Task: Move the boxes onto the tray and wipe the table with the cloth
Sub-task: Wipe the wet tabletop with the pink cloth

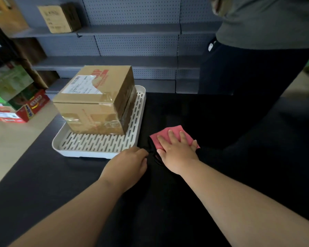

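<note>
A taped cardboard box [96,100] with a shipping label stands on the white slotted tray [89,145], which lies on the black-covered table [221,139]. To the tray's right, my right hand [177,150] presses flat with straight fingers on a pink cloth [169,133] spread on the table. My left hand [127,166] rests on the table by the tray's front right corner, fingers curled under; what they hold, if anything, is hidden. The box looks like two stacked cartons, but I cannot tell for sure.
A person in a grey top and dark trousers [248,68] stands at the table's far right side. Grey pegboard shelves [132,29] with a carton [61,16] run behind. Colourful product boxes [16,100] sit on the floor at left.
</note>
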A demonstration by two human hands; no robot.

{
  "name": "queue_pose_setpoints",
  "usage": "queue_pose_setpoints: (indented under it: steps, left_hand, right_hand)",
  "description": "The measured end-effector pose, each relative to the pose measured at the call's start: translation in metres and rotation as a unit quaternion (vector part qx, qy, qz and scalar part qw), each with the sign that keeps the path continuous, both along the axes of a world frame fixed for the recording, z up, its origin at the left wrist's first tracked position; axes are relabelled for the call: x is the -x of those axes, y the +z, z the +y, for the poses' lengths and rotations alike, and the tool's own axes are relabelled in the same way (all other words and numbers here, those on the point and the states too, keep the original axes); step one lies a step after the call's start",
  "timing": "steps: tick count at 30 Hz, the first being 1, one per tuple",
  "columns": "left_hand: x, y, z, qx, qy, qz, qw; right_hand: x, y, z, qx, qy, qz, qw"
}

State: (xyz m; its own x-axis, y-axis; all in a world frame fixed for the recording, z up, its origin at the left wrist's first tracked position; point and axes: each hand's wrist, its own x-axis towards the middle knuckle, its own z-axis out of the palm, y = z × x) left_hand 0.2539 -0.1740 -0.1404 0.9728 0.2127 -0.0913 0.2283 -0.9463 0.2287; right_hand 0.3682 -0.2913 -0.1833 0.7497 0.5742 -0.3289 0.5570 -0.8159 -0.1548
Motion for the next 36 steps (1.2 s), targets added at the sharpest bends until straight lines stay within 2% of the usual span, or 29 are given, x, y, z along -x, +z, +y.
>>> queue_pose_setpoints:
  steps: [6,8,10,13,15,18,20,22,25,27,29,31,33,36]
  left_hand:
    - [0.052,0.002,0.020,-0.007,0.019,0.016,1.000]
    - [0.064,0.006,0.028,-0.018,0.028,0.003,0.999]
    - [0.071,0.011,0.034,-0.020,0.039,-0.007,0.999]
    - [0.077,0.018,0.038,-0.028,0.032,-0.015,0.999]
    - [0.082,0.022,0.037,-0.032,0.024,-0.023,0.999]
    - [0.091,0.027,0.036,-0.033,0.016,-0.030,0.999]
    - [0.097,0.028,0.037,-0.031,0.016,-0.032,0.999]
    - [0.098,0.026,0.035,-0.027,0.014,-0.033,0.999]
    - [0.094,0.020,0.025,-0.021,0.003,-0.024,0.999]
    - [0.089,0.014,0.015,-0.015,-0.008,-0.016,1.000]
    - [0.086,0.009,0.006,-0.004,-0.016,0.003,1.000]
    - [0.085,0.003,0.001,0.002,-0.026,0.026,0.999]
    - [0.085,-0.003,0.000,0.002,-0.034,0.044,0.998]
    - [0.079,-0.008,-0.002,0.002,-0.030,0.048,0.998]
  right_hand:
    - [0.110,0.004,-0.011,0.002,-0.105,0.020,0.994]
    - [0.150,0.008,0.010,-0.006,-0.078,0.032,0.996]
    - [0.178,0.008,0.029,-0.006,-0.006,0.033,0.999]
    - [0.172,0.004,0.023,-0.018,0.044,0.029,0.998]
    - [0.148,0.001,-0.003,-0.023,-0.012,0.018,0.999]
    - [0.117,0.004,-0.038,0.001,-0.199,0.017,0.980]
    - [0.121,0.006,-0.032,0.008,-0.248,0.025,0.968]
    - [0.144,0.006,-0.013,-0.013,-0.221,0.031,0.975]
    - [0.179,0.002,-0.008,-0.017,-0.070,0.005,0.997]
    - [0.168,0.001,-0.031,-0.007,-0.038,-0.010,0.999]
    - [0.142,0.000,-0.069,-0.006,-0.101,-0.019,0.995]
    - [0.113,0.002,-0.117,0.007,-0.217,-0.025,0.976]
    - [0.095,0.008,-0.162,0.026,-0.338,-0.001,0.941]
    - [0.086,0.004,-0.177,-0.013,-0.468,0.019,0.884]
